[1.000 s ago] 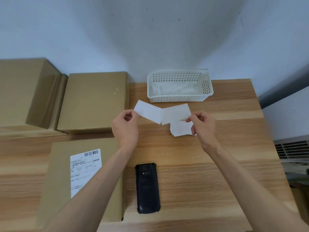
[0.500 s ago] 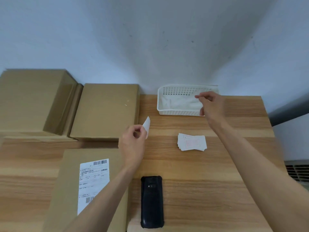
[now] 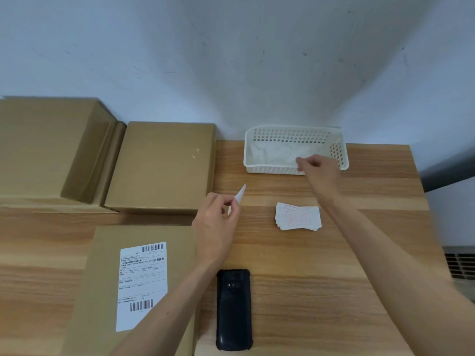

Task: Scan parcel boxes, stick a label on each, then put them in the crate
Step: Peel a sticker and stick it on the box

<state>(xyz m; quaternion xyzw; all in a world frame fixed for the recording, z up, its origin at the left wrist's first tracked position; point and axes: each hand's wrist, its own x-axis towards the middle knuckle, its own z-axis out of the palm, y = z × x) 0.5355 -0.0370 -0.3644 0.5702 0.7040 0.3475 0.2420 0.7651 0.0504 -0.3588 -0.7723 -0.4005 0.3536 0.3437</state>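
Observation:
A flat cardboard parcel box [image 3: 102, 255] lies at the near left with a white shipping label [image 3: 142, 283] on top. My left hand [image 3: 216, 222] pinches a small white label [image 3: 240, 194] above the table, right of that box. My right hand [image 3: 318, 170] reaches over the front rim of the white perforated basket [image 3: 270, 132], fingers curled; whether it still holds the backing paper I cannot tell. A stack of red-printed labels [image 3: 298, 218] lies between my arms. The black handheld scanner [image 3: 233, 309] rests face down near the front edge.
Two more closed cardboard boxes, one [image 3: 164, 165] beside the basket and a taller one [image 3: 46, 147] at far left, stand against the wall. White paper scraps [image 3: 277, 154] fill the basket. The wooden table [image 3: 359, 253] ends at the right, where a vent [image 3: 460, 263] shows.
The label and its backing were pulled apart. My right hand carried the backing to the basket and now dips lower at its rim; my left hand kept the label, almost still.

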